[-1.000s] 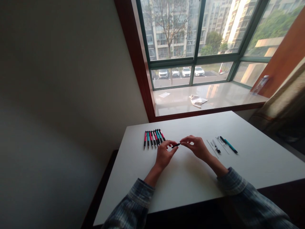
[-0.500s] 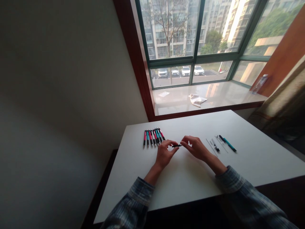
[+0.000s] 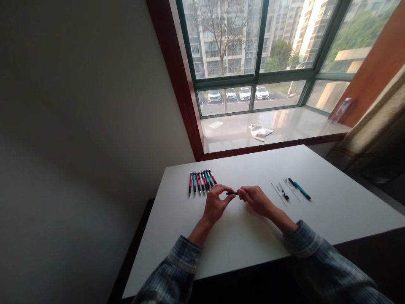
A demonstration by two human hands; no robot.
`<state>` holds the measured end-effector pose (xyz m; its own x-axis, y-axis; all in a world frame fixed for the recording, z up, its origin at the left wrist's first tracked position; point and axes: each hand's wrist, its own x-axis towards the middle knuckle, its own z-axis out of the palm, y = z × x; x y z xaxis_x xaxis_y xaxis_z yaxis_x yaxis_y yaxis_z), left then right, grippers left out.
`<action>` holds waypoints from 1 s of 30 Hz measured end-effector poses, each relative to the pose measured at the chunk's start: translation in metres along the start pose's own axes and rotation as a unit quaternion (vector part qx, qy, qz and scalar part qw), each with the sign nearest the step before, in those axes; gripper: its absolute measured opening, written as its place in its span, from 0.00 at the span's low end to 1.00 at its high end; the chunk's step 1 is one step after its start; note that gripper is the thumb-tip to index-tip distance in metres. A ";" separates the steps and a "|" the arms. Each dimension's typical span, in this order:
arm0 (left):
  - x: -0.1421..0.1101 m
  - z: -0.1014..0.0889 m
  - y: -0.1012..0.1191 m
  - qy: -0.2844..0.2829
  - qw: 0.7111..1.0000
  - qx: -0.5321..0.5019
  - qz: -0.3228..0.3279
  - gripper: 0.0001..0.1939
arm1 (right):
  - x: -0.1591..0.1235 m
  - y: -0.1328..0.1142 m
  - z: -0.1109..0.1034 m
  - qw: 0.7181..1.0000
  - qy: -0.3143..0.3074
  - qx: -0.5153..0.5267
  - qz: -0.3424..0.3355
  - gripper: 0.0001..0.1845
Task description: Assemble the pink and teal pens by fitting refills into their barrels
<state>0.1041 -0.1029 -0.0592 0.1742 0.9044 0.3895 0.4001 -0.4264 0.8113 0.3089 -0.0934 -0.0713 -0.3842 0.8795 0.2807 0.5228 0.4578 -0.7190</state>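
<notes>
The left hand (image 3: pixel 216 205) and right hand (image 3: pixel 255 200) pinch opposite ends of a short black pen part (image 3: pixel 232 193) above the white table (image 3: pixel 253 236), just right of a row of red and teal pens (image 3: pixel 201 183).

The left hand (image 3: pixel 215 206) and right hand (image 3: pixel 257 200) meet mid-desk with a small black pen part (image 3: pixel 232 193) pinched between them, blocking any path straight between the fingers. Just past the left hand, a tight row of pens (image 3: pixel 201 183) lies with almost no gaps for fingers. Right of the right hand, a strip of white desk (image 3: pixel 262 236) separates it from thin rods (image 3: pixel 278 194) and a teal pen (image 3: pixel 300 191). The widest passage runs from the hands back toward the desk's near edge. Beyond the far edge, a window sill (image 3: pixel 272 139) lies ahead, with a wall (image 3: pixel 95 126) to the left and a curtain (image 3: pixel 370 135) to the right
</notes>
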 end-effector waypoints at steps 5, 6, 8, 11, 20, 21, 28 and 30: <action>0.000 0.007 0.001 -0.006 0.976 -0.196 -0.097 0.13 | -0.007 -0.014 0.005 0.997 0.000 0.062 0.038 0.30; 0.000 0.009 0.001 -0.009 0.962 -0.248 -0.117 0.15 | -0.009 -0.017 0.006 0.997 -0.003 0.070 0.038 0.31; -0.001 0.013 0.002 -0.015 0.936 -0.321 -0.142 0.16 | -0.011 -0.021 0.003 0.997 -0.010 0.071 0.024 0.30; -0.002 0.013 0.003 -0.031 0.922 -0.354 -0.154 0.15 | -0.016 -0.016 -0.018 0.999 -0.005 0.040 0.002 0.20; -0.002 0.008 0.004 -0.054 0.901 -0.365 -0.228 0.30 | -0.056 0.063 -0.142 0.981 -0.088 -0.157 0.069 0.54; -0.002 0.008 0.004 -0.050 0.901 -0.361 -0.234 0.31 | -0.059 0.070 -0.148 0.978 -0.098 -0.166 0.080 0.55; -0.001 0.008 0.000 -0.030 0.899 -0.346 -0.267 0.29 | -0.061 0.105 -0.149 0.972 -0.108 -0.186 0.097 0.51; -0.001 0.008 -0.001 -0.029 0.901 -0.342 -0.266 0.28 | -0.060 0.105 -0.149 0.972 -0.098 -0.196 0.087 0.48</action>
<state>0.1103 -0.1033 -0.0640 0.1759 0.9741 -0.1418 -0.2039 0.1770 0.9628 0.5003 -0.0783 -0.0688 -0.3809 0.9244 0.0215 0.8285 0.3515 -0.4360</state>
